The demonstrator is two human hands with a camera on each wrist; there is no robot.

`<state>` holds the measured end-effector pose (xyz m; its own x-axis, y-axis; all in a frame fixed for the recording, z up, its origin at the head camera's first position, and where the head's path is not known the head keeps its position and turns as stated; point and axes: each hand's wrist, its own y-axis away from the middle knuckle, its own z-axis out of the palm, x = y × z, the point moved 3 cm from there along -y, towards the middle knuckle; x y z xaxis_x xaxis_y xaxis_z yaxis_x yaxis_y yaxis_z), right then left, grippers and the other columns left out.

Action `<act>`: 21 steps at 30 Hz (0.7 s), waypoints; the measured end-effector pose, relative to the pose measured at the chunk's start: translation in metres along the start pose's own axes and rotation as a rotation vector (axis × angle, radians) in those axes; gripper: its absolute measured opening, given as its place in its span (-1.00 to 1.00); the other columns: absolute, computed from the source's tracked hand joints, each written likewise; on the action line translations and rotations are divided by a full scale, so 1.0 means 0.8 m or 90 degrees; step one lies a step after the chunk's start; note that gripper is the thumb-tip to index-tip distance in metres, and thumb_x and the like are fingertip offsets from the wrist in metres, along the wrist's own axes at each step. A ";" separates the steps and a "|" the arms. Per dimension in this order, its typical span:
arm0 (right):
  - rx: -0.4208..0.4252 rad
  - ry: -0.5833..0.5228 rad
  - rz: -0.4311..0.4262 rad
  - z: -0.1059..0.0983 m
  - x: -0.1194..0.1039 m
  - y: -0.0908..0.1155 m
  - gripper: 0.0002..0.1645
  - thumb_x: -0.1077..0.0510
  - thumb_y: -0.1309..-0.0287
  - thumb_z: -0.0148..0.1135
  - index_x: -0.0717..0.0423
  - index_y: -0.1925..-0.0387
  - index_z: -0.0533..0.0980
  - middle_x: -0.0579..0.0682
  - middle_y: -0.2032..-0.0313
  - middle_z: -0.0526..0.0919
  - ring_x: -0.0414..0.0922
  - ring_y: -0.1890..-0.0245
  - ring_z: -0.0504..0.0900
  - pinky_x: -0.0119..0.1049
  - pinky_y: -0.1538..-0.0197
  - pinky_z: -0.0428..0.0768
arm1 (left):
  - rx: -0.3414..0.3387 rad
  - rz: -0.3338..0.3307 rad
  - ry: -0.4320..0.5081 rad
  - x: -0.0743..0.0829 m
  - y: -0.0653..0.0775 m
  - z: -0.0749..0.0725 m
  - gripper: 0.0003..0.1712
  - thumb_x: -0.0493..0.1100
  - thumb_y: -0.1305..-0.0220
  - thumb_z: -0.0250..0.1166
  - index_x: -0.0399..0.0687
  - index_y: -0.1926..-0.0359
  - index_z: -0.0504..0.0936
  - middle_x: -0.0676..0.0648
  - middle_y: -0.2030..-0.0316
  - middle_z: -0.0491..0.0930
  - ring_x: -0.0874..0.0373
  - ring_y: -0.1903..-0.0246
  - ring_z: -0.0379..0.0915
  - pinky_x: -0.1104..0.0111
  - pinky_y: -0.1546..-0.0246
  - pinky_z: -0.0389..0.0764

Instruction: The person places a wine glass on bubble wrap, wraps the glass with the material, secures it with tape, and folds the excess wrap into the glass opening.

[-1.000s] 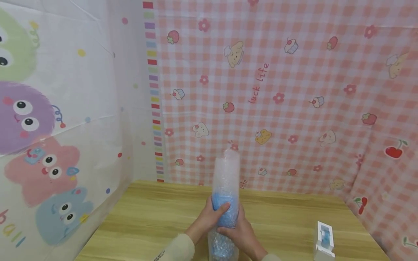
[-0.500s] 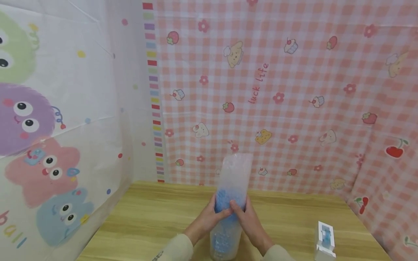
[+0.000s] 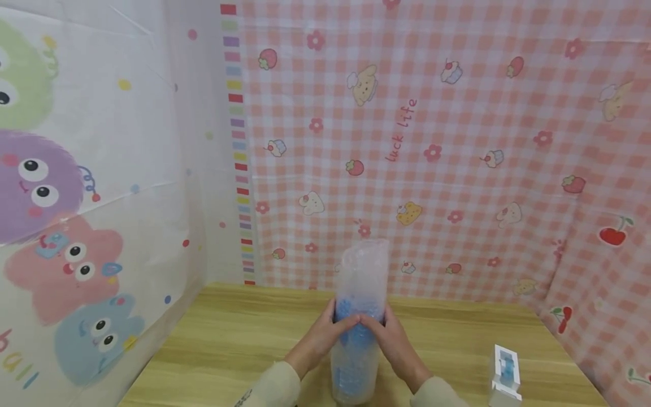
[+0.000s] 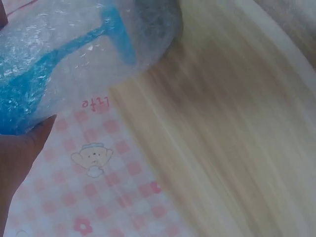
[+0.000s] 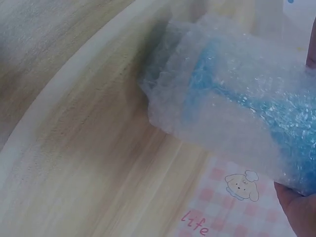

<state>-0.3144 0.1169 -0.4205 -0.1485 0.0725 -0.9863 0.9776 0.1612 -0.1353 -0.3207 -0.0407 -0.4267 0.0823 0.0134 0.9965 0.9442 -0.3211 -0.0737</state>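
A blue stemmed goblet [image 4: 22, 94] is rolled inside a tall sleeve of clear bubble wrap [image 3: 362, 265]. Its bowl, thin stem and flat foot show through the plastic in both wrist views. My left hand [image 3: 317, 336] grips the bundle from the left at bowl height, and my right hand [image 3: 399, 345] grips it from the right. Both thumbs lie across the front, their tips meeting. The roll stands nearly upright, its loose top rising well above the hands. Fingers behind it are mostly hidden.
On the right of the wooden table [image 3: 447, 339] stands a small white box [image 3: 506, 373] with a window and something blue inside. A pink checked cloth [image 3: 458, 186] hangs behind the table, and a white cartoon-printed sheet [image 3: 152, 226] hangs at the left.
The wrapped goblet has tilted right, then straightened somewhat, and its top sits lower than a second ago. My right hand has moved up, bringing its thumb beside the left one.
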 end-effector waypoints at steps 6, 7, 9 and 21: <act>0.000 -0.013 -0.013 -0.004 -0.008 0.000 -0.31 -0.04 -0.31 0.25 0.14 -0.35 0.30 0.15 -0.16 0.52 0.05 -0.11 0.55 0.01 -0.16 0.52 | 0.005 -0.004 0.043 0.003 -0.006 -0.001 -0.07 0.11 -0.36 0.23 -0.16 -0.53 0.00 -0.27 -0.40 0.22 -0.23 -0.35 0.18 -0.12 -0.34 0.21; 0.004 -0.008 -0.011 -0.004 -0.009 0.000 -0.31 -0.03 -0.30 0.25 0.16 -0.34 0.30 0.14 -0.15 0.53 0.04 -0.09 0.56 0.01 -0.14 0.53 | 0.009 -0.006 0.049 0.002 -0.007 -0.002 -0.09 0.12 -0.36 0.24 -0.19 -0.51 0.05 -0.26 -0.37 0.29 -0.21 -0.32 0.24 -0.11 -0.32 0.25; 0.009 0.000 -0.005 -0.004 -0.012 0.001 -0.32 -0.01 -0.29 0.27 0.19 -0.32 0.33 0.13 -0.12 0.55 0.02 -0.06 0.58 0.00 -0.11 0.55 | 0.017 -0.010 0.060 0.001 -0.009 -0.004 -0.15 0.11 -0.36 0.25 -0.25 -0.46 0.16 -0.23 -0.27 0.41 -0.15 -0.24 0.36 -0.05 -0.27 0.34; 0.129 0.123 -0.028 0.001 -0.023 0.004 -0.49 -0.11 -0.24 0.33 0.26 0.06 0.62 0.07 0.16 0.72 -0.11 0.18 0.65 -0.17 0.05 0.61 | 0.100 0.051 -0.049 0.010 -0.006 -0.004 -0.43 -0.09 -0.21 0.41 -0.31 -0.16 0.56 -0.19 -0.02 0.63 -0.08 -0.03 0.55 0.03 -0.11 0.53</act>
<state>-0.3081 0.1149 -0.4028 -0.1985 0.2598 -0.9450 0.9764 -0.0309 -0.2136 -0.3257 -0.0422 -0.4186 0.1772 0.0681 0.9818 0.9713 -0.1727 -0.1633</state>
